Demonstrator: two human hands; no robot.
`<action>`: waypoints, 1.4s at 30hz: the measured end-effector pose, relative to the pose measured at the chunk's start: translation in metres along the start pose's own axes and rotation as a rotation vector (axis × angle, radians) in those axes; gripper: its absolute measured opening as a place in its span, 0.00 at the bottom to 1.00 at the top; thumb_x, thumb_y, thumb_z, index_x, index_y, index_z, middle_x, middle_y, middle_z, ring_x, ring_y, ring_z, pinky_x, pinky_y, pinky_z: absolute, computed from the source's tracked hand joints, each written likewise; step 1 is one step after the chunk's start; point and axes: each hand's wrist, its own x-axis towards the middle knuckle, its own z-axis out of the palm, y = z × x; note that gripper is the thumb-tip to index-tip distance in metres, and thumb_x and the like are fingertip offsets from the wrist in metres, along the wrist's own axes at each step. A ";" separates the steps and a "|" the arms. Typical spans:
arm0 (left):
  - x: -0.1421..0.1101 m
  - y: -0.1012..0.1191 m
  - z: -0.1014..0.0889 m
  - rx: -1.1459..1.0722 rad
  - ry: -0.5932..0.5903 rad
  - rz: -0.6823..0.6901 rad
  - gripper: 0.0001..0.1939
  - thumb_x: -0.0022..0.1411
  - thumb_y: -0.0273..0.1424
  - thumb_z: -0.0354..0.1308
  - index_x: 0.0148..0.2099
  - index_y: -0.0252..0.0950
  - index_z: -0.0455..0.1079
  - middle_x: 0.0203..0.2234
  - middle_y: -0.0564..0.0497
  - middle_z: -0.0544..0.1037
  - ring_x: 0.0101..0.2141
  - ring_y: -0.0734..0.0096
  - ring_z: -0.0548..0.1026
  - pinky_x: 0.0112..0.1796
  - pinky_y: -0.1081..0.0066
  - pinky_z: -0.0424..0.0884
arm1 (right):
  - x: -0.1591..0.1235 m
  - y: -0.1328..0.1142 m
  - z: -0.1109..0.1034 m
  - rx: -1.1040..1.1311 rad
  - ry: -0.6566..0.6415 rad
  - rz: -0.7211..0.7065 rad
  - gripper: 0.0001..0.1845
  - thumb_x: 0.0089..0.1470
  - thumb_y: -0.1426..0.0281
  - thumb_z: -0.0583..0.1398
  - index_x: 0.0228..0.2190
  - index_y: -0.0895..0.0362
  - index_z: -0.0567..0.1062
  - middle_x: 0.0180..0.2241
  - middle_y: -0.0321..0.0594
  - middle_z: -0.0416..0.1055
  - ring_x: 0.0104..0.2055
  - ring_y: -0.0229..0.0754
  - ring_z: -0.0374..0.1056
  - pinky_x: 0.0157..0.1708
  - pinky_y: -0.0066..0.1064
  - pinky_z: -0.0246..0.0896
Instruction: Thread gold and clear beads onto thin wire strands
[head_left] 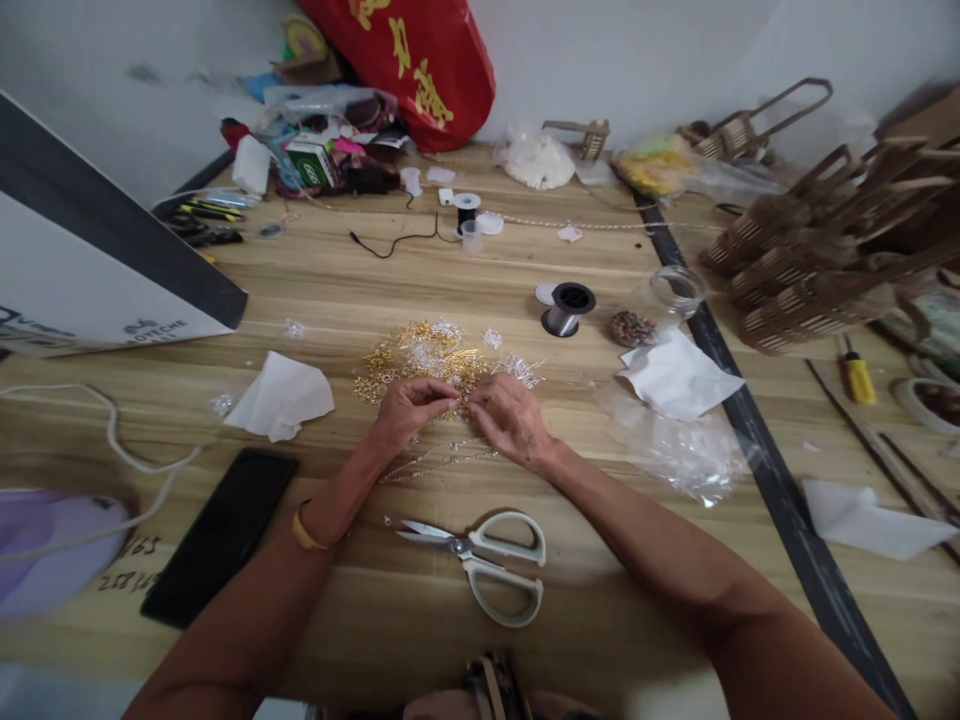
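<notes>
Over the middle of the wooden table, my left hand [415, 405] is closed in a pinch, thumb against the fingers. My right hand [511, 415] pinches too, its fingertips almost meeting the left ones. Whatever lies between the fingertips is too small to make out. Just beyond both hands spreads a heap of gold and silver jewellery findings [427, 350], with silver pins [523, 370] at its right side. Thin beaded chains [442, 460] lie beneath and in front of the hands. Nearer to me rest scissors [469, 545] with pale handles, their blades slightly apart.
A black phone [221, 535] and a white paper [283, 397] lie left. On the right are a wire spool [568, 309], a tipped jar [667, 298] of beads, clear plastic bags [694, 455] and brown woven baskets [780, 260]. A red bag [420, 70] stands at the back.
</notes>
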 end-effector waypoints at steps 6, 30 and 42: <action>0.001 -0.002 -0.001 -0.014 -0.005 0.018 0.09 0.42 0.30 0.69 0.29 0.33 0.77 0.24 0.50 0.80 0.27 0.73 0.75 0.32 0.75 0.70 | 0.000 0.000 0.000 -0.013 -0.015 0.007 0.02 0.58 0.71 0.55 0.34 0.55 0.69 0.31 0.41 0.70 0.36 0.41 0.65 0.38 0.36 0.63; 0.000 -0.004 -0.002 0.035 -0.029 0.022 0.09 0.45 0.31 0.68 0.30 0.32 0.78 0.25 0.49 0.80 0.28 0.71 0.76 0.32 0.74 0.70 | 0.000 -0.001 0.001 -0.010 0.000 -0.003 0.02 0.56 0.73 0.56 0.34 0.55 0.69 0.31 0.41 0.71 0.35 0.41 0.66 0.38 0.37 0.64; -0.001 -0.001 0.000 -0.001 -0.062 0.029 0.08 0.44 0.31 0.68 0.29 0.33 0.77 0.26 0.49 0.80 0.28 0.71 0.75 0.33 0.73 0.70 | -0.001 0.001 0.002 -0.012 -0.022 0.025 0.03 0.58 0.71 0.55 0.35 0.55 0.69 0.31 0.41 0.70 0.36 0.42 0.66 0.38 0.37 0.64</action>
